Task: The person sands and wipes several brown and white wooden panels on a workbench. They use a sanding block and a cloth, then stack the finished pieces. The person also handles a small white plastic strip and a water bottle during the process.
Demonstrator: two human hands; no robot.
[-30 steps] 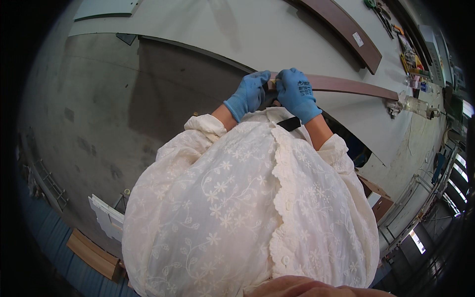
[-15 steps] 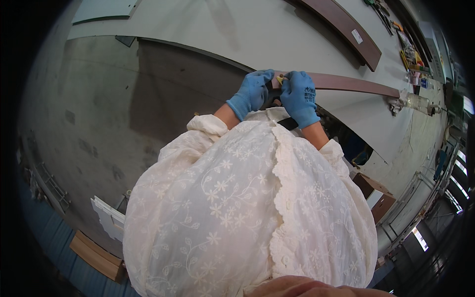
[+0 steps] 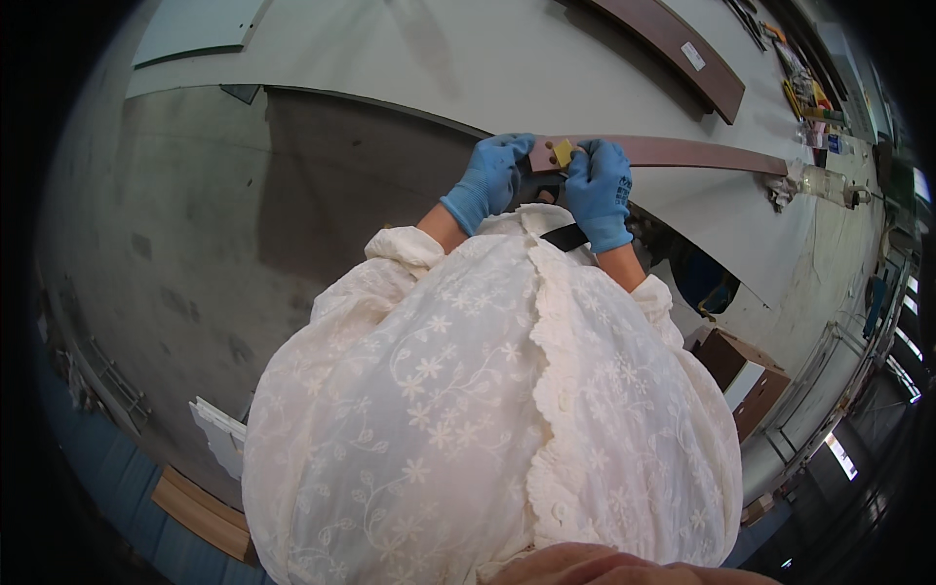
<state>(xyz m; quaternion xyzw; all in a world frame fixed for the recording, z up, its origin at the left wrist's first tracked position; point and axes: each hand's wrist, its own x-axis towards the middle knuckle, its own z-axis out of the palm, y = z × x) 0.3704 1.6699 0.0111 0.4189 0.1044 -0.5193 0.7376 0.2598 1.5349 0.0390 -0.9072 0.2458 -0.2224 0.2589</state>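
Note:
A long, narrow reddish-brown board (image 3: pixel 692 153) lies across the pale worktable, its left end between my hands. My left hand (image 3: pixel 492 180), in a blue work glove, is closed on that end. Beside it, my blue-gloved right hand (image 3: pixel 602 190) pinches a small, flat yellow piece (image 3: pixel 563 153) against the board's face. Whether the piece is sandpaper, sponge or something else cannot be made out. Small dark round spots show on the board around it. The fingertips of my left hand are partly hidden behind the board's end.
A wider dark brown board (image 3: pixel 673 54) lies farther back on the table (image 3: pixel 419 58). A clear bottle (image 3: pixel 824 185) and a crumpled rag (image 3: pixel 780 193) are by the narrow board's right end. Assorted tools (image 3: pixel 795 73) line the far right. A brown box (image 3: pixel 738 380) stands low right.
My right hand has shifted slightly right and turned, uncovering more of the yellow piece and of the spotted board end. My left hand keeps its hold, slightly farther left.

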